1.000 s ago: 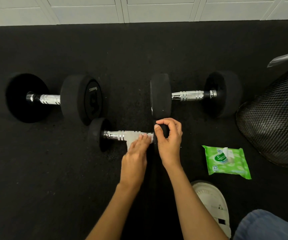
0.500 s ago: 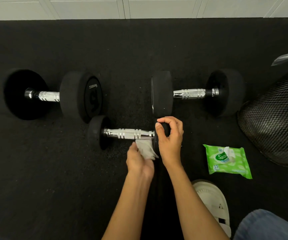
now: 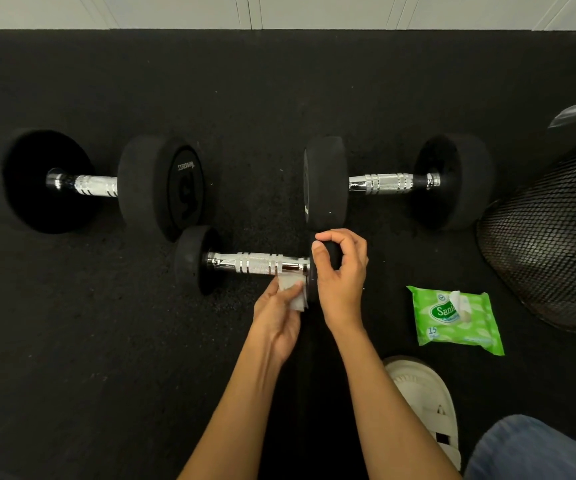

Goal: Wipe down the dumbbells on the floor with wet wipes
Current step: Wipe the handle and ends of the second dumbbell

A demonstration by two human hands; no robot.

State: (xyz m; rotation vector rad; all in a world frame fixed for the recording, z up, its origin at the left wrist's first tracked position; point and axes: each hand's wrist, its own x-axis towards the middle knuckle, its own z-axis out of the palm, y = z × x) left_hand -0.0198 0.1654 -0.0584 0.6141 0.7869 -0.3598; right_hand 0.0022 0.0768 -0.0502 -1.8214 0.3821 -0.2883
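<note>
Three black dumbbells with chrome handles lie on the dark floor. The small dumbbell is nearest me. My right hand grips its right end weight from above. My left hand holds a folded white wet wipe just below the handle's right end, close to the end weight. A large dumbbell lies at the left and another large dumbbell at the right, both untouched. The green wet wipes pack lies on the floor to the right, with a wipe sticking out of its opening.
A black mesh basket stands at the right edge. My white sandal and a denim-covered knee are at the bottom right. A white wall base runs along the far edge of the black rubber floor.
My left hand has come off the small dumbbell's handle with the wipe and drawn back below it. My right hand has stayed on the right end weight.
</note>
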